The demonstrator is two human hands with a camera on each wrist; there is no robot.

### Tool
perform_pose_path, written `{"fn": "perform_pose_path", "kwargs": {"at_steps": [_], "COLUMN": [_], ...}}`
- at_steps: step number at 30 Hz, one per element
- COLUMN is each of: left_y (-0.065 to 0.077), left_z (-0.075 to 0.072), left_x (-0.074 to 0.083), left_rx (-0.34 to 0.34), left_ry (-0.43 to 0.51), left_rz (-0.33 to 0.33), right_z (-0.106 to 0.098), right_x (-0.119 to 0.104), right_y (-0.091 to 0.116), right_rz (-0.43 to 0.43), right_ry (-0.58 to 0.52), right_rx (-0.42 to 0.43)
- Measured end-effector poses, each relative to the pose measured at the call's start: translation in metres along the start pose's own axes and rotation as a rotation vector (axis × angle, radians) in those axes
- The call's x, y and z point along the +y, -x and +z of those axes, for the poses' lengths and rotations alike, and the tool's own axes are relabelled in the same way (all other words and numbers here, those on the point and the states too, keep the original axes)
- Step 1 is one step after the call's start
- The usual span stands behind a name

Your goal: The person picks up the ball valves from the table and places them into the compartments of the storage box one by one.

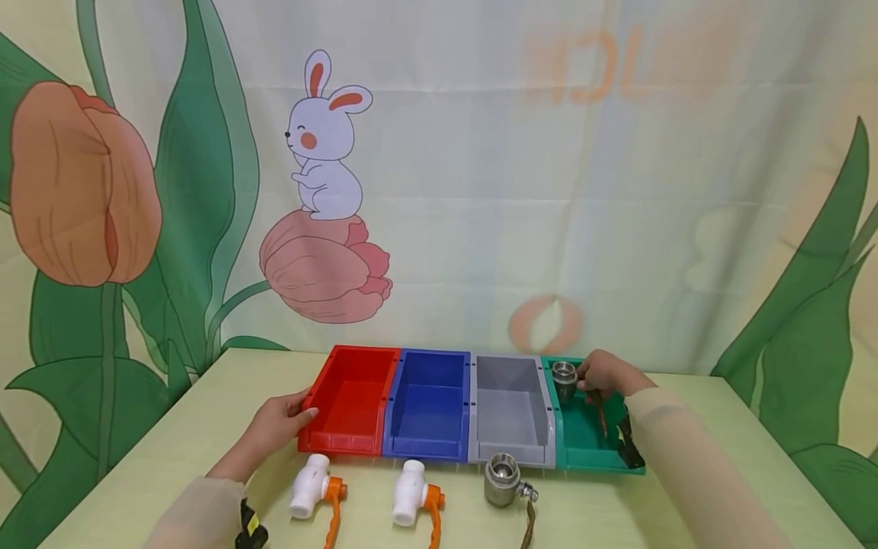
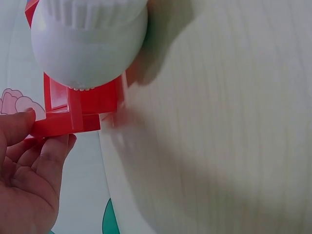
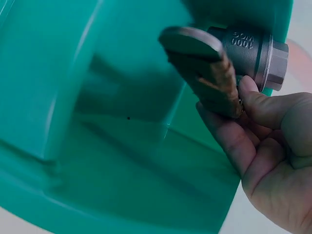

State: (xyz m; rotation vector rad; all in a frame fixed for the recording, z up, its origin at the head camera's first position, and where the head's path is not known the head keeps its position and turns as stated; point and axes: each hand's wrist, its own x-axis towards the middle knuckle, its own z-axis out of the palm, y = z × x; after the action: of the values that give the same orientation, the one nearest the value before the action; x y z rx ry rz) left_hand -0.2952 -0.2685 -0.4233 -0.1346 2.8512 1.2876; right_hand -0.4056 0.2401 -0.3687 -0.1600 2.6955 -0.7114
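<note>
My left hand (image 1: 273,424) pinches the side wall of the red bin (image 1: 348,395), thumb on top and fingers beneath, as the left wrist view shows. At the far right, my right hand (image 1: 607,372) holds a metal ball valve (image 1: 565,379) over the green bin (image 1: 579,438). In the right wrist view the valve body (image 3: 248,56) carries raised lettering. Thumb and fingers pinch it near the base of its brown-wrapped lever handle (image 3: 207,73), which points into the bin.
Between them stand a blue bin (image 1: 430,408) and a grey bin (image 1: 511,412). In front lie two white plastic ball valves (image 1: 310,488) (image 1: 409,494) with orange handles, and another metal ball valve (image 1: 502,488). A printed curtain (image 1: 446,191) hangs behind the table (image 1: 226,412).
</note>
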Motion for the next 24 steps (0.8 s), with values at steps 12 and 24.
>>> {"fn": "perform_pose_path", "kwargs": {"at_steps": [12,24], "left_y": [0.0,-0.001], "left_z": [0.0,0.0], "left_x": [0.002,-0.001], "left_rx": [-0.004,-0.002], "left_ry": [0.012,0.023], "left_rz": [-0.011,-0.021], "right_z": [0.004,0.006], "right_x": [-0.001,0.007], "right_y": [-0.002,-0.021], "right_rz": [0.019,0.033], "right_ry": [0.02,0.031], "right_rx": [0.005,-0.023]}}
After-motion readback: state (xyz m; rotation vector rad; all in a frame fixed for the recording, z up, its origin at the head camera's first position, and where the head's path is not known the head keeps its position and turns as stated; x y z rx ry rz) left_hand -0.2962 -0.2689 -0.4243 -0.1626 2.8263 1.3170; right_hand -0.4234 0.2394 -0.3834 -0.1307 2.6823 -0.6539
